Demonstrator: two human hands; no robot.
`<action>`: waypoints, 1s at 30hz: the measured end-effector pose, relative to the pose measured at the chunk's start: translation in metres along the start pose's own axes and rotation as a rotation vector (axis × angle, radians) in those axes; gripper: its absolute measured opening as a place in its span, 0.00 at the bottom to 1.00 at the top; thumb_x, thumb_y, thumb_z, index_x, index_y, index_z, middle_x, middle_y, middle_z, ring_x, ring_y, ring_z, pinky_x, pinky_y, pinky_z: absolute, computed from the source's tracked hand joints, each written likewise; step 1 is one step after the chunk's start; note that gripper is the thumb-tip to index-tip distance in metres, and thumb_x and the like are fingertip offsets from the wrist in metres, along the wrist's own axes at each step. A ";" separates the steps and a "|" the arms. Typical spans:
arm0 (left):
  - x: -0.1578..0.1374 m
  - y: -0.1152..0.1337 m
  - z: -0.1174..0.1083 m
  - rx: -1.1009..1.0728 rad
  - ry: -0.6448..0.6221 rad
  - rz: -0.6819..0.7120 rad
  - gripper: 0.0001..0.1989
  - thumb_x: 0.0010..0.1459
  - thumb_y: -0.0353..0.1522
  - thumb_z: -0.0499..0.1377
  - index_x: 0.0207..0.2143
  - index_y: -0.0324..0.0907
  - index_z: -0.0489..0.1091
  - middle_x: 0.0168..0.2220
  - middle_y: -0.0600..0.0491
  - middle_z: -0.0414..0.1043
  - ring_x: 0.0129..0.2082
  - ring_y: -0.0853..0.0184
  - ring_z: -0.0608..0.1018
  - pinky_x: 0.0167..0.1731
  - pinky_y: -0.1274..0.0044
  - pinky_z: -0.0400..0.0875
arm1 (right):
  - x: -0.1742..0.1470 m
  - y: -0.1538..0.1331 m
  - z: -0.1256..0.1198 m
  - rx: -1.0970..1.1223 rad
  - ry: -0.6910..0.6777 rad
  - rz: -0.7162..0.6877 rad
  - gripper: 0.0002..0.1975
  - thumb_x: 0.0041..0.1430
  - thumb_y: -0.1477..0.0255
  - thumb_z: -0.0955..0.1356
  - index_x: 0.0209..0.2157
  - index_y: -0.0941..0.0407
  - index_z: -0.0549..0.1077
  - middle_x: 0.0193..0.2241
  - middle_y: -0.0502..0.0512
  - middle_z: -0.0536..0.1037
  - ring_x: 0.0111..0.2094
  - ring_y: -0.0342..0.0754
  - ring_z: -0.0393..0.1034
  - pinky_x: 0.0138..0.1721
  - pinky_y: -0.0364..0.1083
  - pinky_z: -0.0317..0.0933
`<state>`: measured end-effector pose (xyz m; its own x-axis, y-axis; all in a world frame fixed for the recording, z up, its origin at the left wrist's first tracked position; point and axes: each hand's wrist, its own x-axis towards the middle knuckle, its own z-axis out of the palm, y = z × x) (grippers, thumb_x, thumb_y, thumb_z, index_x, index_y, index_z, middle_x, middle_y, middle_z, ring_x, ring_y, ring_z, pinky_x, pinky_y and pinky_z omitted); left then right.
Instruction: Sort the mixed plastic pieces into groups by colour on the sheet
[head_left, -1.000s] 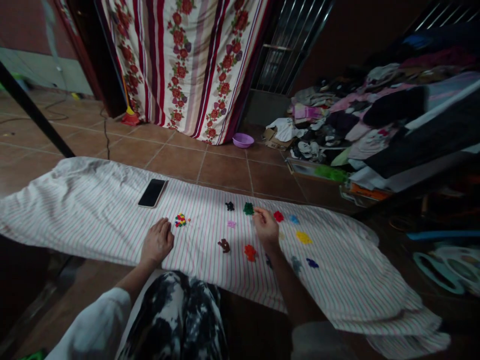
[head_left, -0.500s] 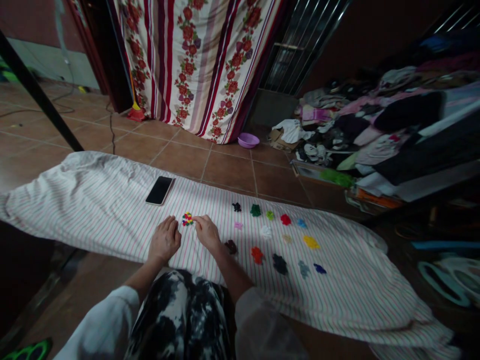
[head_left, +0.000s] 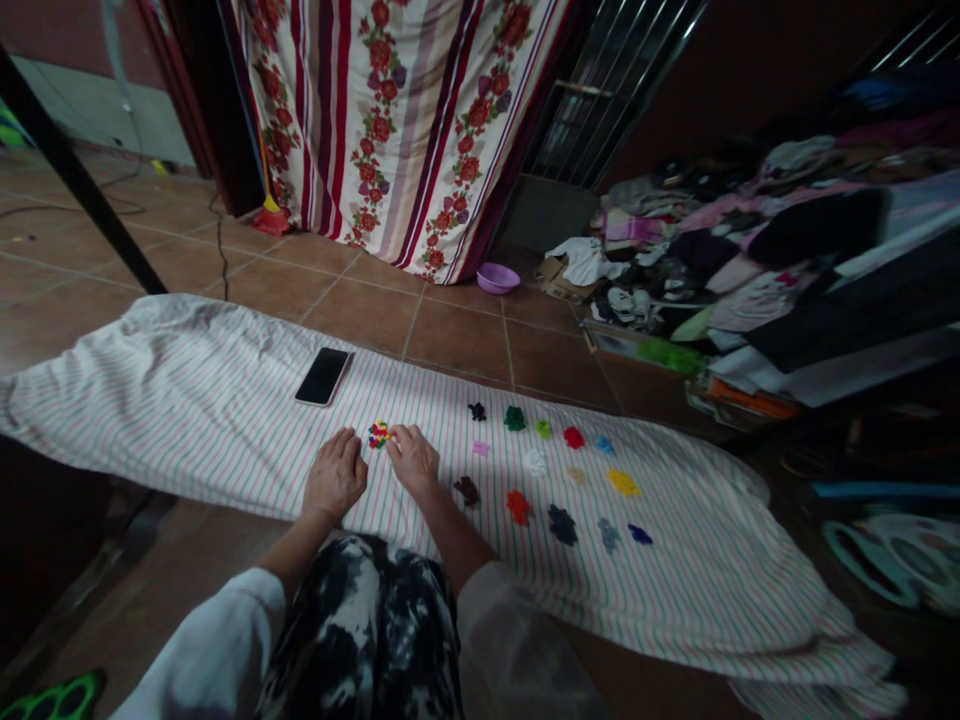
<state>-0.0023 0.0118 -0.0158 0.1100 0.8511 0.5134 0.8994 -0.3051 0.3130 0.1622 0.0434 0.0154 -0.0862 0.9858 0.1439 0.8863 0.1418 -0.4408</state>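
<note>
On the striped cloth [head_left: 225, 400] lies a small multicoloured cluster of little pieces [head_left: 378, 433], in red, yellow, green and white. The fingers of my right hand [head_left: 415, 464] are pinched together at the cluster's right edge; whatever sits between the fingertips is too small to make out. Just left of and below the cluster, my left hand [head_left: 337, 474] rests palm down on the cloth, fingers stretched out and holding nothing. Sorted piles spread to the right, among them a brown pile [head_left: 466, 490], a red-orange pile [head_left: 517, 507], a dark grey pile [head_left: 562, 525] and a yellow pile [head_left: 623, 482].
A phone [head_left: 323, 377] lies on the cloth beyond my left hand. Past the far edge, a purple basin [head_left: 498, 279] stands on the tiled floor before a flowered curtain [head_left: 420, 130]. Heaped clothes [head_left: 720, 240] fill the right side.
My right hand's fingers have curled in at the cluster, where the index finger was stretched towards it before. My left hand stays flat. The view has shifted slightly.
</note>
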 end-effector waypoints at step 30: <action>0.000 0.001 -0.001 0.062 -0.003 0.031 0.16 0.61 0.29 0.49 0.48 0.35 0.70 0.53 0.36 0.74 0.57 0.53 0.73 0.56 0.62 0.69 | -0.003 0.008 0.013 0.277 0.231 0.146 0.03 0.57 0.71 0.64 0.34 0.53 0.69 0.28 0.50 0.76 0.31 0.47 0.70 0.36 0.43 0.60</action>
<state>-0.0024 0.0111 -0.0145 0.1392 0.8430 0.5196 0.9202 -0.3040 0.2466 0.1637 0.0432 -0.0004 0.1648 0.9558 0.2434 0.7224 0.0511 -0.6896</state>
